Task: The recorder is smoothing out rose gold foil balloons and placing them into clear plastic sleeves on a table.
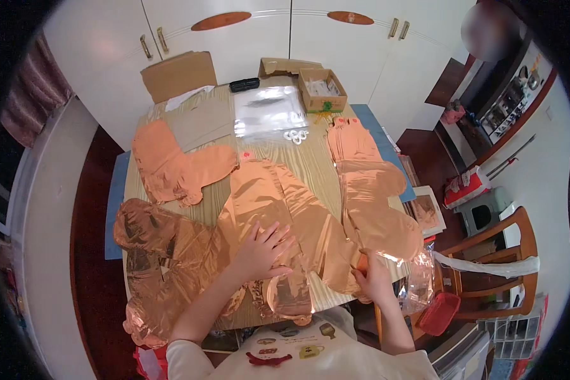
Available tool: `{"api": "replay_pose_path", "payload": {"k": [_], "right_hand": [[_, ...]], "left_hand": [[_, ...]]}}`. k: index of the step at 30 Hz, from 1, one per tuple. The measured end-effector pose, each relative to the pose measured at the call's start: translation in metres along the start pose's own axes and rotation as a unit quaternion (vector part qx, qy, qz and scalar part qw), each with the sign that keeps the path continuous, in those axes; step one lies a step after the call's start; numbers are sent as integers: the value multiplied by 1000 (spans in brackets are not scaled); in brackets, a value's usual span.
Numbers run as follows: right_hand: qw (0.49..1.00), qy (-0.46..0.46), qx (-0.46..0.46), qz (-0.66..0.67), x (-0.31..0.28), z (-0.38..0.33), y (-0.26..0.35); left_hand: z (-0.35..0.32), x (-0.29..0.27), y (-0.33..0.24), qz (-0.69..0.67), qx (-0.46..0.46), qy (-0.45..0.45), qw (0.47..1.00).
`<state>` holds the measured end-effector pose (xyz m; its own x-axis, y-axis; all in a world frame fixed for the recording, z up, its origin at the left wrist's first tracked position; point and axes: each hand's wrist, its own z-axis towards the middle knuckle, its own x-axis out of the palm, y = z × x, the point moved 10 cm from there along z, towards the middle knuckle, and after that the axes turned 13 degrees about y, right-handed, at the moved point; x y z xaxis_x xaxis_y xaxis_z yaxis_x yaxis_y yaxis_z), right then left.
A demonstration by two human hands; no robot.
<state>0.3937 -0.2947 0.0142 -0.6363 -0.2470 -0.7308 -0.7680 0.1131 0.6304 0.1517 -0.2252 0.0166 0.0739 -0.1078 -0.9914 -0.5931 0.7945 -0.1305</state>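
Observation:
Flat, uninflated rose-gold foil balloons cover much of the wood-grain table point(310, 158). My left hand point(263, 253) lies with fingers spread on the middle foil balloon point(266, 196), pressing on its shiny surface. At the right lower edge of that balloon, my right hand point(375, 277) is closed, its thumb and fingers pinching the foil. Another foil balloon point(367, 190) lies right of the middle one, and a smaller-looking foil balloon point(177, 168) lies at the far left. Crumpled, glossier foil point(164, 272) spreads beside my left forearm and hangs toward the near table edge.
At the back stand a small cardboard box point(339, 101) and a cardboard sheet point(180, 75). Clear plastic sleeves point(269, 111), white rings point(296, 135) and a black object point(244, 85) lie near them. A wooden chair point(525, 244) and a red basket point(440, 315) are at the right.

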Motion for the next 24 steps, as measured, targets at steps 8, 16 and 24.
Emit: {"api": "replay_pose_path", "payload": {"k": [8,16,24], "right_hand": [[959,-104,-195,-177,-2,-33,128],[929,38,-324,-175,56,-28,183],[942,29,-314,-114,28,22,123]], "left_hand": [[10,-19,8,-136,4,-54,989],[38,-18,52,-492,-178,-55,851],[36,1,54,-473,-131,-34,871]]}}
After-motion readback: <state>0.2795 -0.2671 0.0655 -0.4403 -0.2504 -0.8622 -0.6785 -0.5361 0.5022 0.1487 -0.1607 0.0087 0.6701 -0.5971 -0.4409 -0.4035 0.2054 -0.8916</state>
